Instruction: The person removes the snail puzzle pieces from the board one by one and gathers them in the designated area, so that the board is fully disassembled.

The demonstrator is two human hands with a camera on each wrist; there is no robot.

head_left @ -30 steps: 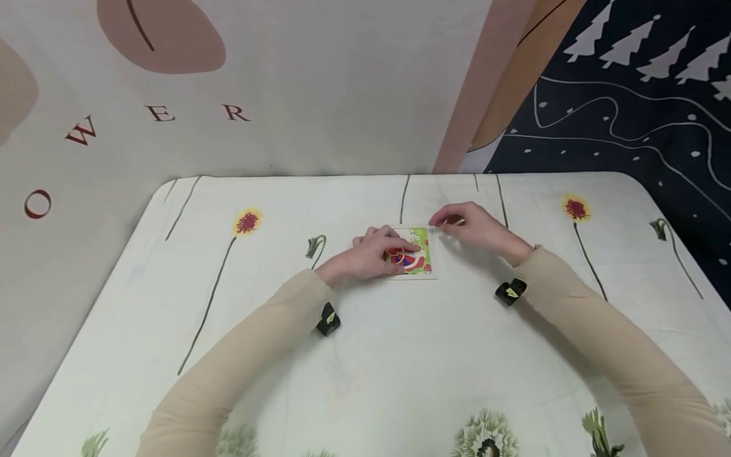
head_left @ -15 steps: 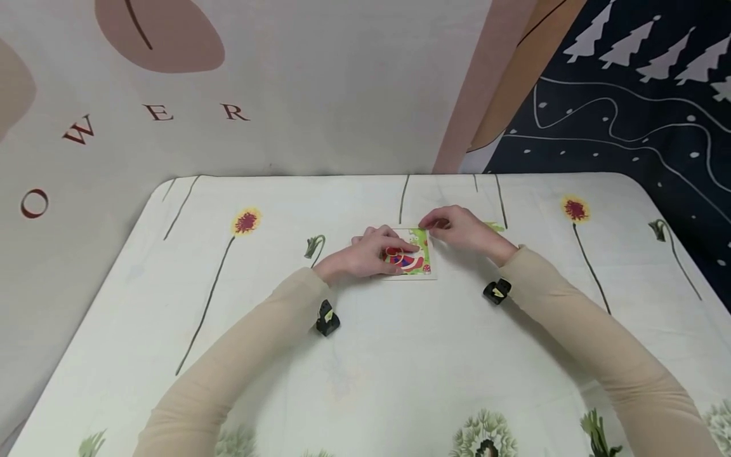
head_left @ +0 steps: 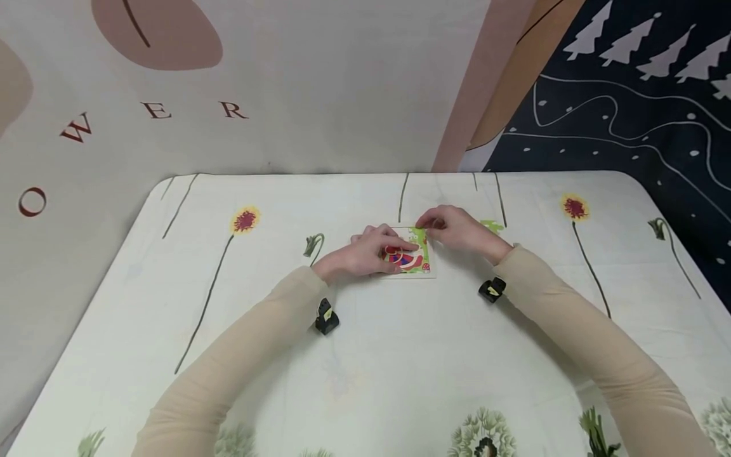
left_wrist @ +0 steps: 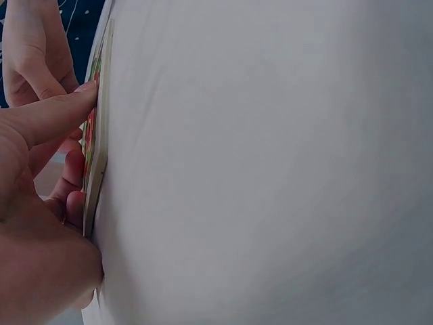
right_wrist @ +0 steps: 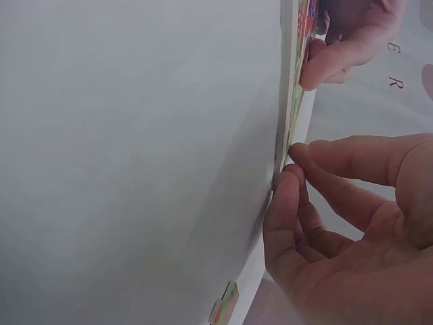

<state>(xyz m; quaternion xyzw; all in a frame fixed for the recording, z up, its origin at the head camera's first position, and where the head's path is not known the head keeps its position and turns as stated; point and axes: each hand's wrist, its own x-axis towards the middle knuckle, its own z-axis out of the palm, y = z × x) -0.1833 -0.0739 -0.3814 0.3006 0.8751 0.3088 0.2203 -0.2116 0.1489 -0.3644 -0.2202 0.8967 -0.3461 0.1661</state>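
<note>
Flower-printed worktop [head_left: 411,355] carries the picture board [head_left: 422,259] in its far half. Left grip [head_left: 368,254] presses it, fingers spread; right grip [head_left: 454,227] reaches its far-right corner, pinch unconfirmed. Apparent step: seating the corner. Next: align, press.

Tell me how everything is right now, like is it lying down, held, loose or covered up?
Picture board: lying flat, partly covered by the left hand.
Left hand: resting on the board.
Right hand: fingertips together at the board's far right corner; can't tell if they hold anything.
Green piece: loose on the tablecloth, apart from the board.
Tablecloth: spread out.
Sleeves: down to the wrists.
</note>
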